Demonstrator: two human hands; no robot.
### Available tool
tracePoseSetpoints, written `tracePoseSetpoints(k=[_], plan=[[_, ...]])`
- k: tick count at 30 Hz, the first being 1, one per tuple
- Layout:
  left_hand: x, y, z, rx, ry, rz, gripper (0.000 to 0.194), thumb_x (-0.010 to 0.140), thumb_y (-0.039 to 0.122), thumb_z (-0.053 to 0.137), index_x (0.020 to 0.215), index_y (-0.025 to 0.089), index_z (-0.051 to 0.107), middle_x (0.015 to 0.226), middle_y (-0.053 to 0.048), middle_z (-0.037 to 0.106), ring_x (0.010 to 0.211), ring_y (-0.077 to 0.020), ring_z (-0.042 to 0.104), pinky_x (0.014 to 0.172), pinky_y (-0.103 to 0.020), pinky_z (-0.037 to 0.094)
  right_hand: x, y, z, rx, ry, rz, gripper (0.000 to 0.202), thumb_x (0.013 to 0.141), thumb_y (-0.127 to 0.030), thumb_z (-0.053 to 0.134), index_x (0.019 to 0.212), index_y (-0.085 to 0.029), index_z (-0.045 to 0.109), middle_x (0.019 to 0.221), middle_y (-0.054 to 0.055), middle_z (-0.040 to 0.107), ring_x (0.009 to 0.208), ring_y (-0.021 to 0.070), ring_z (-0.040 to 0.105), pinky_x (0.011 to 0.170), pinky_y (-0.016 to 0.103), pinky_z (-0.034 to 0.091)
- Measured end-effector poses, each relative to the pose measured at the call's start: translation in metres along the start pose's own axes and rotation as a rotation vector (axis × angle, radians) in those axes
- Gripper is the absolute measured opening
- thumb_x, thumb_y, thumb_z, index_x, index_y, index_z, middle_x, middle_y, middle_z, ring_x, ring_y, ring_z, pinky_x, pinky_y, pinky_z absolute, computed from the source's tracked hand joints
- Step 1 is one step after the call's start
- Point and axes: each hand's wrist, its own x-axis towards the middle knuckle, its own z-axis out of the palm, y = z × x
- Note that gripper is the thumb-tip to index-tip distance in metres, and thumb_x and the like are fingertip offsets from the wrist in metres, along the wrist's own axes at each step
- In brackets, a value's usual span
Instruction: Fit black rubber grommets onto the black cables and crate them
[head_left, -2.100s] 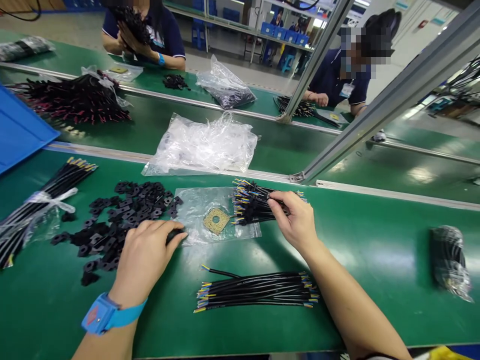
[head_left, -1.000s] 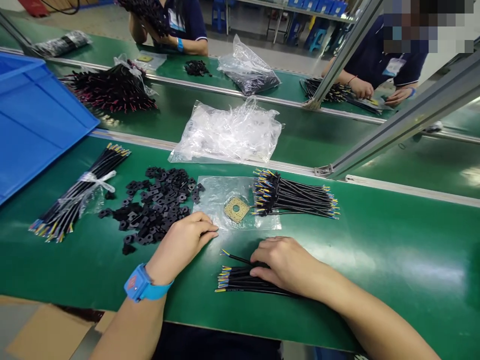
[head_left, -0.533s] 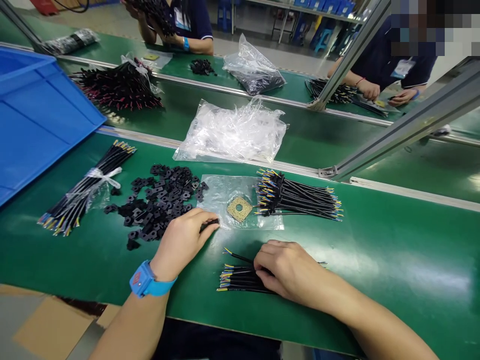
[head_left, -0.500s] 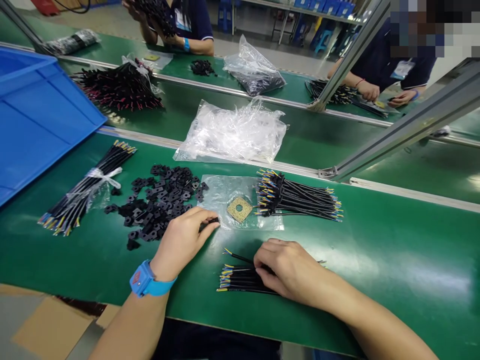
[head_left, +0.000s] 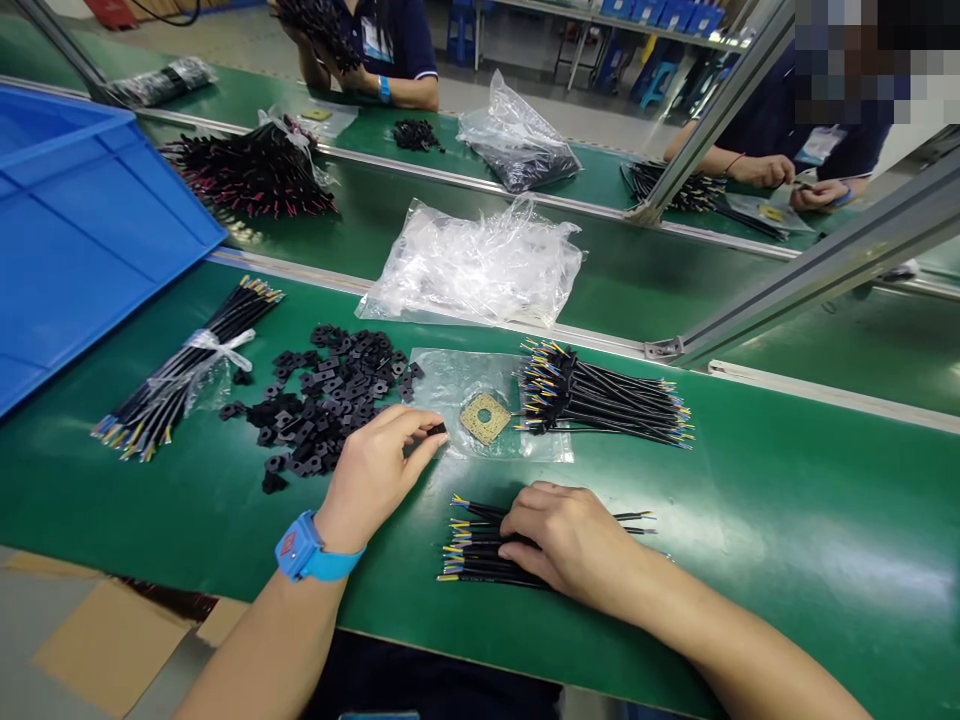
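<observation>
Between the thumb and fingers of my left hand is a small black part, beside a pile of black parts. My right hand rests over a row of loose black cables with coloured wire ends; its fingers are bent, and the fingertips are partly hidden among the cables. Behind my hands, a yellowish square plate with a round hole lies on a flat clear bag. To its right is a stack of cables with black parts at their left ends.
A tied cable bundle and a blue bin are at the left. Behind lies a crumpled clear bag near a metal rail. A metal post slants at the right. Two people sit across the bench.
My right hand has lowered onto the cables, and the raised cable lies nearer the others. The black part in my left hand shows more clearly. The view has shifted slightly.
</observation>
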Motion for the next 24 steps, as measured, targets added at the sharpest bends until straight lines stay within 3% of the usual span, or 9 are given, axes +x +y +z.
tracePoseSetpoints(k=[8, 12, 16, 20, 24], plan=[[0.001, -0.001, 0.001, 0.018, 0.008, 0.028, 0.027, 0.099, 0.042, 0.06, 0.101, 0.02, 0.076, 0.092, -0.007, 0.075, 0.076, -0.0203, 0.073, 0.074, -0.032, 0.06, 0.0, 0.006, 0.005, -0.069, 0.064, 0.038, 0.014, 0.09, -0.026, 0.079, 0.101, -0.02, 0.072, 0.089, 0.002, 0.073, 0.08, 0.0212, 0.069, 0.07, 0.031, 0.052], [0.001, -0.002, 0.002, 0.031, 0.005, 0.035, 0.025, 0.099, 0.039, 0.061, 0.101, 0.019, 0.075, 0.092, -0.007, 0.075, 0.076, -0.0206, 0.073, 0.074, -0.032, 0.06, 0.001, 0.009, 0.007, -0.122, 0.095, 0.002, 0.002, 0.092, -0.019, 0.074, 0.093, -0.02, 0.072, 0.082, 0.002, 0.071, 0.075, 0.0204, 0.067, 0.066, 0.031, 0.05], [0.0, -0.002, 0.002, 0.044, 0.011, 0.047, 0.024, 0.099, 0.037, 0.061, 0.103, 0.018, 0.075, 0.092, -0.007, 0.074, 0.077, -0.0201, 0.073, 0.073, -0.031, 0.06, 0.003, 0.01, 0.005, -0.06, 0.163, 0.029, 0.003, 0.094, -0.017, 0.07, 0.091, -0.018, 0.068, 0.084, 0.003, 0.07, 0.077, 0.0194, 0.066, 0.07, 0.03, 0.052], [0.0, -0.003, 0.003, 0.037, 0.008, 0.05, 0.023, 0.099, 0.035, 0.061, 0.103, 0.018, 0.075, 0.093, -0.007, 0.074, 0.078, -0.0199, 0.074, 0.073, -0.03, 0.059, 0.005, 0.012, 0.01, -0.081, 0.117, 0.023, 0.01, 0.09, -0.024, 0.078, 0.093, -0.019, 0.07, 0.084, 0.003, 0.071, 0.078, 0.0223, 0.068, 0.071, 0.032, 0.054], [-0.001, -0.003, 0.003, 0.035, 0.002, 0.042, 0.022, 0.099, 0.035, 0.061, 0.103, 0.018, 0.075, 0.093, -0.007, 0.075, 0.078, -0.0206, 0.074, 0.072, -0.031, 0.06, 0.005, 0.01, 0.01, -0.015, 0.102, 0.033, 0.009, 0.092, -0.02, 0.074, 0.089, -0.02, 0.066, 0.082, 0.002, 0.071, 0.077, 0.021, 0.068, 0.07, 0.031, 0.053]])
